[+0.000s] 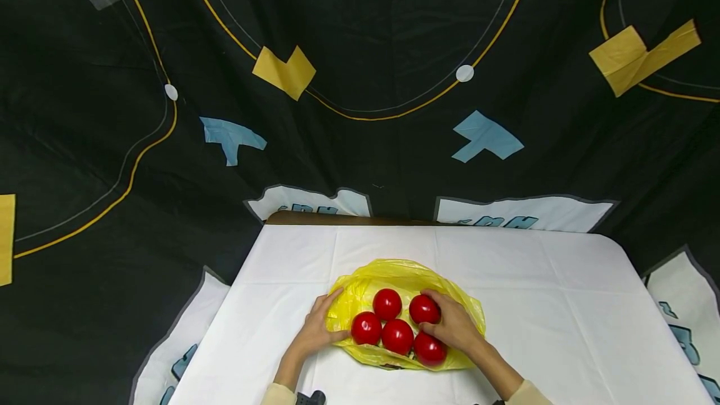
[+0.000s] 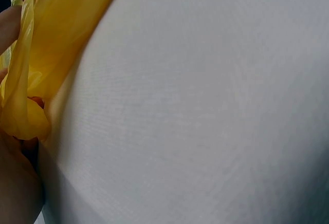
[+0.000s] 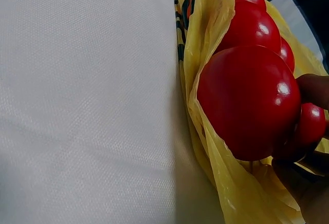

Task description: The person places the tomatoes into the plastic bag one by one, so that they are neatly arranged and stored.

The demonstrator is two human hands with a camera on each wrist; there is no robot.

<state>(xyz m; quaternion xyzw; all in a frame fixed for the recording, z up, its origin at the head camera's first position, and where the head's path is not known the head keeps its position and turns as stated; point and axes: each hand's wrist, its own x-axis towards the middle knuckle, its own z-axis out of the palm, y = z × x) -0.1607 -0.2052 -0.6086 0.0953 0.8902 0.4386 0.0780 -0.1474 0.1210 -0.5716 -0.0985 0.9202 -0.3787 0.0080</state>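
Observation:
A yellow plastic bag [image 1: 394,272] lies spread open on the table, with several glossy red balls [image 1: 397,337] inside its mouth. My left hand [image 1: 316,329] holds the bag's left edge, fingers and thumb spread apart along the rim. In the left wrist view the yellow film [image 2: 61,34] bunches between the fingers. With my right hand [image 1: 454,325] I grip the far-right red ball [image 1: 423,309], fingers over its far side and thumb at its near side. The right wrist view shows another red ball [image 3: 249,103] in front of the gripped one, partly covering it.
A white cloth [image 1: 557,324] covers the table. Behind it hangs a black fabric backdrop [image 1: 382,161] with yellow and blue shapes. Dark printing [image 3: 187,3] marks the bag's near side. Dark wrist mounts [image 1: 311,398] show at the bottom edge.

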